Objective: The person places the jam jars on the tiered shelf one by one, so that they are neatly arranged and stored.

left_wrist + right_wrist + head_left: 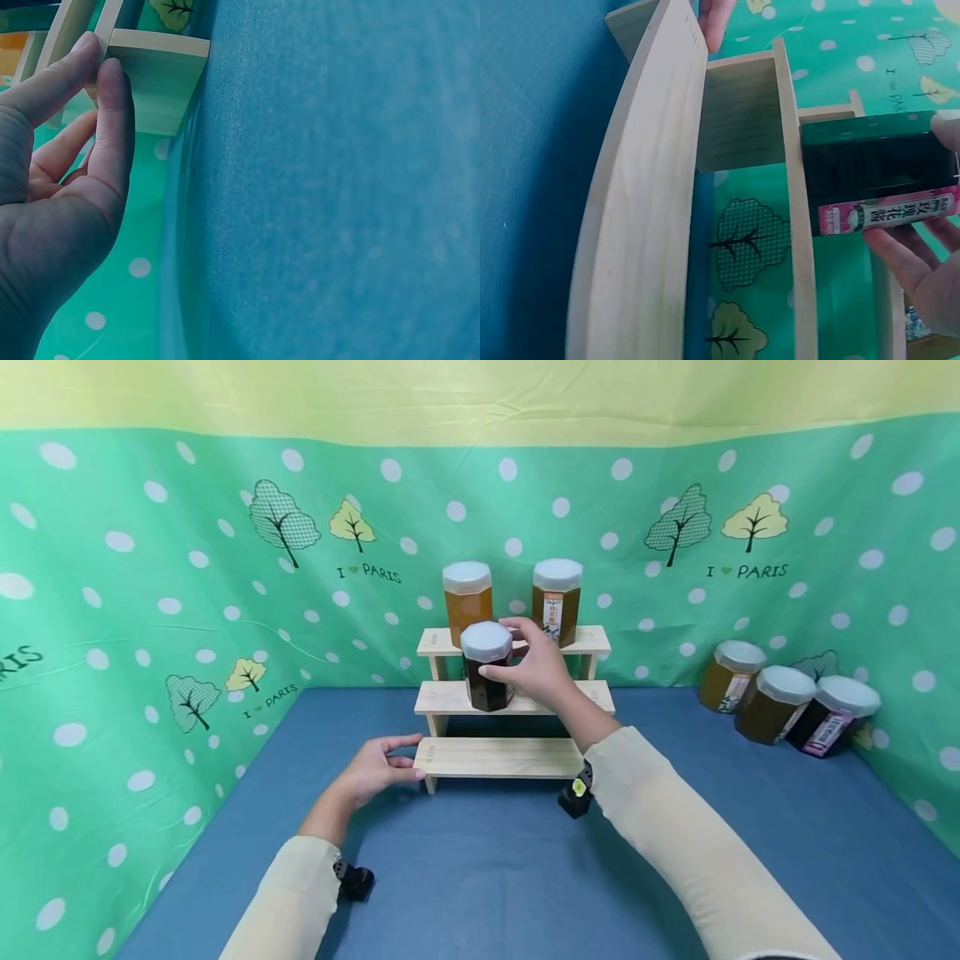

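A three-step wooden stand (502, 758) stands on the blue cloth. My left hand (377, 768) grips the left end of its lowest step, thumb at the front corner and a finger at the back; the left wrist view shows these fingertips (111, 79) against the wood. My right hand (536, 667) holds a dark jar (487, 681) with a pale lid by its sides. The jar is upright at the middle step (551, 700), left of centre, its base at the board. In the right wrist view, the jar's pink-and-white label (889, 212) shows.
On the top step stand an amber jar (468, 610) and a brown jar (570, 610) with an orange-and-white label. Three more jars stand close together at the right: an amber one (716, 685), a brown one (761, 718) and a dark one (810, 735). A green dotted curtain (480, 485) hangs behind.
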Demonstrator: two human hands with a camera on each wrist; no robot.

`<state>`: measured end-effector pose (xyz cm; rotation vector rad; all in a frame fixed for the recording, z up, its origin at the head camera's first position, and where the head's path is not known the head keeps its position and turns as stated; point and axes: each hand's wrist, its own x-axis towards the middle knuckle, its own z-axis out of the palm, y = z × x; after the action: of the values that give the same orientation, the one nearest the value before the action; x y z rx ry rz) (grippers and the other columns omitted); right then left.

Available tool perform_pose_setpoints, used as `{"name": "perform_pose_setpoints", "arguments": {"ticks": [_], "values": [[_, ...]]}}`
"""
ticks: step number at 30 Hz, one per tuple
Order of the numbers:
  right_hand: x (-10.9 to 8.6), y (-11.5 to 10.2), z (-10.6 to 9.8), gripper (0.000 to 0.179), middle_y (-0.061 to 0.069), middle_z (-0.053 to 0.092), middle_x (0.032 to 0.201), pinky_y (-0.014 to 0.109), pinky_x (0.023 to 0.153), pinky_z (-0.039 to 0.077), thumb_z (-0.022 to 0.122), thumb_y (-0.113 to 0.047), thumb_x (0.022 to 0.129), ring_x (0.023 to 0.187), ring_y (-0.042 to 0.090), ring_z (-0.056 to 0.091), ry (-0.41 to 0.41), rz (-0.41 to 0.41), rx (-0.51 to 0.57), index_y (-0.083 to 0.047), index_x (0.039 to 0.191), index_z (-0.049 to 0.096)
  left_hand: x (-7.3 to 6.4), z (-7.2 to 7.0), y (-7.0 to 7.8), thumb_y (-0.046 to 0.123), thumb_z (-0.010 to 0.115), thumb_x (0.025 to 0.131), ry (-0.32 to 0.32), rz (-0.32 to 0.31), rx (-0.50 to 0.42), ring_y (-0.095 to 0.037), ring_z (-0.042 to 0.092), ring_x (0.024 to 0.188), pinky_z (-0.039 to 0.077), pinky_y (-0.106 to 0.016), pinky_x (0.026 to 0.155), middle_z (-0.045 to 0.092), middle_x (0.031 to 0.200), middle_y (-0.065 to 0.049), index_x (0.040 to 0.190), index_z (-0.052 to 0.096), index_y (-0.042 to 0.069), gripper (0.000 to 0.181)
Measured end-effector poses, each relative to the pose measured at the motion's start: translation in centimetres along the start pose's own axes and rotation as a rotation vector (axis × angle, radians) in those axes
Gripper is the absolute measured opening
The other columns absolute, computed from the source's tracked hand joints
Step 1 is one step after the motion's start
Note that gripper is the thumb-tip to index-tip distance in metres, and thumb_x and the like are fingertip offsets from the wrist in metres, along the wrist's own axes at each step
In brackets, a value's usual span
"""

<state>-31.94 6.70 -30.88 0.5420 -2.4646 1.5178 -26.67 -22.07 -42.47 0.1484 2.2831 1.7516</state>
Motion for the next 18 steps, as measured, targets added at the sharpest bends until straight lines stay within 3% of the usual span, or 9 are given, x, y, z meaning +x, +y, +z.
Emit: {"name": "perform_pose_setpoints", "arguments": {"ticks": [18], "values": [[-0.5,0.4,1.1,0.079,0.007,0.055,0.133,0.040,0.086,0.052,0.084,-0.032,0.078,0.114,0.026,0.056,0.075,-0.011,-0.020,-0.018,0.146,0.045,0.2,0.2,0.0,-0.005,0.076,0.080,0.021,-0.031,0.009,-0.024,0.069,0.090,0.056,-0.037,0.080,0.068,0.106,-0.019,0.144,0.045,0.000,0.071]]}}
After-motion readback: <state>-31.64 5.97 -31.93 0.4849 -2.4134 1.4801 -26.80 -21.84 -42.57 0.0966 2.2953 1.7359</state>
